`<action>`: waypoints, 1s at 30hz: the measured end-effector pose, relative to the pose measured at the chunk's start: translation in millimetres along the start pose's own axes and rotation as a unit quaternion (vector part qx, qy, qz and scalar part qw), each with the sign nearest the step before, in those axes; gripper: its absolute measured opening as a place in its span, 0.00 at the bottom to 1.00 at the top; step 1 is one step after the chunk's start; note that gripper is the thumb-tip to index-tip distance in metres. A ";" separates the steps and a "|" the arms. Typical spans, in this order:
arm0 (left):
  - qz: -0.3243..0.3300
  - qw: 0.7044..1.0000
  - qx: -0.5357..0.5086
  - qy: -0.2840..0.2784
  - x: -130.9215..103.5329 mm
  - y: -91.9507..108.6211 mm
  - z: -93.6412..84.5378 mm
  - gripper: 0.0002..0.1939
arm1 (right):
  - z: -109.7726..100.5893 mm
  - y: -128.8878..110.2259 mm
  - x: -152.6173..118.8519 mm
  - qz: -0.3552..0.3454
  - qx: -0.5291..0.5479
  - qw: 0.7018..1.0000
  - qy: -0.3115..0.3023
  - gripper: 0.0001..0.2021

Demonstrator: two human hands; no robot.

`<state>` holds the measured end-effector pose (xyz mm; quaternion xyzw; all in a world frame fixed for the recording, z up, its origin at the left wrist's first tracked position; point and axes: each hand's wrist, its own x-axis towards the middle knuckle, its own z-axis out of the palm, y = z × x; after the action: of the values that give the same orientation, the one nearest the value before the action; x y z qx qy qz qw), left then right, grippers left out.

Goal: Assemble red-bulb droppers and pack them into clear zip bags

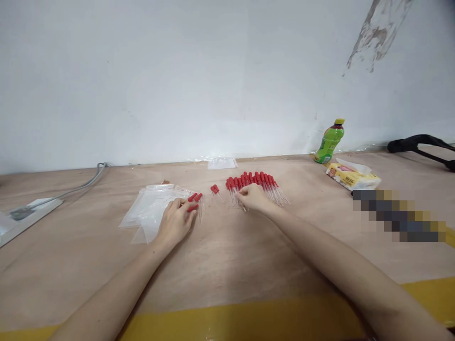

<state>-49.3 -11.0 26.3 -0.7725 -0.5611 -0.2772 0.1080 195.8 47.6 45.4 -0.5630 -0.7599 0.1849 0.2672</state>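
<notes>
My left hand (177, 220) is closed around a few droppers (193, 207) with red rubber bulbs, at the right edge of a stack of clear zip bags (145, 208). Thin clear tubes show just beyond its fingertips. My right hand (253, 196) pinches at the left part of a spread row of the same red-bulbed droppers (266, 180); a tube shows below its fingertips, and the fingers partly cover the row. Between my hands, a pair of loose droppers (215, 189) lies on the table, bulbs pointing away from me.
One more clear bag (222, 164) lies by the wall. To the right stand a green bottle (330, 142) with a yellow cap and a yellow tissue pack (351, 177). A black curved handle (419, 142) is at far right. At left, a grey cable (81, 182) runs to a white strip (35, 220).
</notes>
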 end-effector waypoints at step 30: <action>-0.077 0.960 -0.269 -0.028 -3.4 19.2 6.2 0.09 | 46.6 -51.7 -2.5 -0.040 -0.164 0.986 0.016 0.11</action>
<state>-30.4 -17.4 22.0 -0.7348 -0.5264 -0.4037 -0.1411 128.6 30.8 38.3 -0.5712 -0.7975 0.0381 0.1902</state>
